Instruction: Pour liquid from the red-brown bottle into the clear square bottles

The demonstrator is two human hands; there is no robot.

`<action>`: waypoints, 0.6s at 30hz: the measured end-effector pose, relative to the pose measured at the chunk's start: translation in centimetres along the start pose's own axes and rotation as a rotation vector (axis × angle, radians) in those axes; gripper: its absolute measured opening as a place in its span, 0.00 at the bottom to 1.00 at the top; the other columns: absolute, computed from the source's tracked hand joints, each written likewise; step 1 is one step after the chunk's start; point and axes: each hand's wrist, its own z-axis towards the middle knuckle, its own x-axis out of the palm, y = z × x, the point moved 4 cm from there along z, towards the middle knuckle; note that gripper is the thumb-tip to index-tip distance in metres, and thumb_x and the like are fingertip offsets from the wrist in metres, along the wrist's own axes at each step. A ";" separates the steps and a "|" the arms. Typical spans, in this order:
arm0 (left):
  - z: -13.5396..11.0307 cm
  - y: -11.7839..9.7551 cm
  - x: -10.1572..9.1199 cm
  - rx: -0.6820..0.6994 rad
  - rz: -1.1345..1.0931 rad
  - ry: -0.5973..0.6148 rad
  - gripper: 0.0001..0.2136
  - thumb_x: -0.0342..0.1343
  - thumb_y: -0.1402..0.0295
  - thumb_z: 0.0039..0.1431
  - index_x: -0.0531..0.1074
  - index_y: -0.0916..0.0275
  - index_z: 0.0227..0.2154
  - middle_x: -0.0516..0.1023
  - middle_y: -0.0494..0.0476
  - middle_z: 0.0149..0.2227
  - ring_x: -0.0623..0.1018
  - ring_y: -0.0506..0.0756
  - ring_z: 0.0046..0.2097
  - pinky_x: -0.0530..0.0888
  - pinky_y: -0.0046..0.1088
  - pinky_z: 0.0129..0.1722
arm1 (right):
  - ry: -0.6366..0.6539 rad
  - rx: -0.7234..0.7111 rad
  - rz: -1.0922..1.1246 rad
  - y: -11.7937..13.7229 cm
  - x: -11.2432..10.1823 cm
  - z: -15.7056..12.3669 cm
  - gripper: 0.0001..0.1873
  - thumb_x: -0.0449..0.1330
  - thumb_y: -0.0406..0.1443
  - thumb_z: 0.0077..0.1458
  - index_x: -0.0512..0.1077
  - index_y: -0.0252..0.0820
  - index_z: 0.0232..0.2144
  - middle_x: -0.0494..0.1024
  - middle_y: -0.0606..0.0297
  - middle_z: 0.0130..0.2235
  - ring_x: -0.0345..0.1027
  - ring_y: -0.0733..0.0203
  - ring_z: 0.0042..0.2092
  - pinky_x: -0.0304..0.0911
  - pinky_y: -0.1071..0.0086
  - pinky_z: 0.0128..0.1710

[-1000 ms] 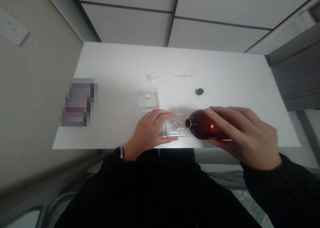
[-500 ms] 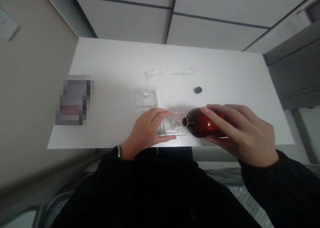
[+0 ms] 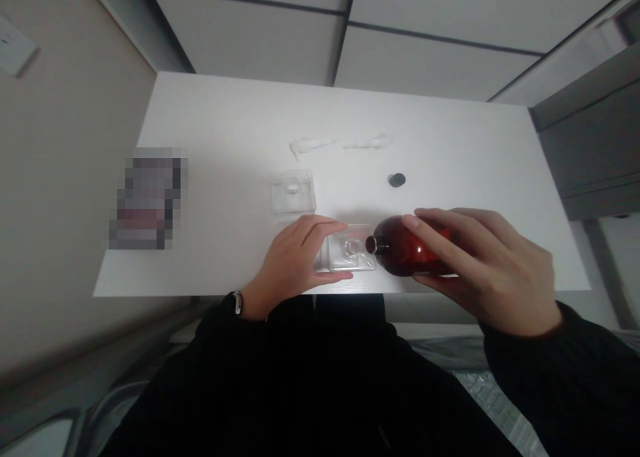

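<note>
My right hand [image 3: 480,263] is wrapped round a red-brown bottle [image 3: 400,245], tipped onto its side with its uncapped neck pointing left. The bottle's mouth is at the right edge of a clear rectangular container [image 3: 353,250] with a round opening in its top. Whether any liquid is flowing out, I cannot make out. My left hand [image 3: 300,257] grips this container from the left, fingers along its far side and thumb along the near side, hiding its left end. A small dark cap [image 3: 397,180] lies on the table beyond the bottle.
A second clear container [image 3: 293,191] with a round opening stands behind my left hand. Two clear, thin-tipped droppers [image 3: 313,145] lie farther back on the white table [image 3: 225,110]. At the left is a blurred-out object [image 3: 147,200]. Grey panels close off the table's back edge.
Both hands, the bottle and the containers stay almost where they were. Only the view has shifted very slightly.
</note>
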 end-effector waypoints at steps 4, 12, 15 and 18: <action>-0.1 0.1 0.1 -0.016 -0.010 0.011 0.32 0.70 0.50 0.61 0.67 0.62 0.61 0.80 0.64 0.55 0.81 0.62 0.54 0.80 0.42 0.54 | 0.009 0.018 0.007 -0.2 0.0 -0.1 0.47 0.66 0.37 0.64 0.49 0.50 0.77 0.82 0.53 0.57 0.76 0.47 0.50 0.73 0.60 0.40; 0.0 0.1 0.1 -0.021 -0.034 0.012 0.33 0.71 0.51 0.61 0.67 0.61 0.61 0.79 0.63 0.55 0.81 0.62 0.55 0.80 0.42 0.55 | -0.033 0.019 -0.002 0.1 -0.4 0.4 0.47 0.67 0.38 0.65 0.50 0.49 0.77 0.83 0.56 0.56 0.76 0.49 0.49 0.71 0.61 0.39; 0.0 0.0 0.1 -0.010 -0.029 0.002 0.32 0.71 0.52 0.61 0.67 0.62 0.61 0.79 0.64 0.55 0.81 0.62 0.55 0.80 0.42 0.55 | -0.033 0.014 0.000 0.2 -0.4 0.5 0.47 0.67 0.38 0.65 0.50 0.50 0.78 0.82 0.56 0.56 0.76 0.49 0.49 0.71 0.61 0.39; 0.0 0.0 0.1 -0.016 -0.030 0.011 0.33 0.70 0.51 0.61 0.67 0.61 0.61 0.79 0.64 0.55 0.81 0.62 0.55 0.80 0.43 0.55 | -0.029 0.009 -0.005 0.1 -0.4 0.5 0.48 0.67 0.37 0.64 0.49 0.50 0.78 0.82 0.56 0.56 0.75 0.48 0.49 0.71 0.61 0.40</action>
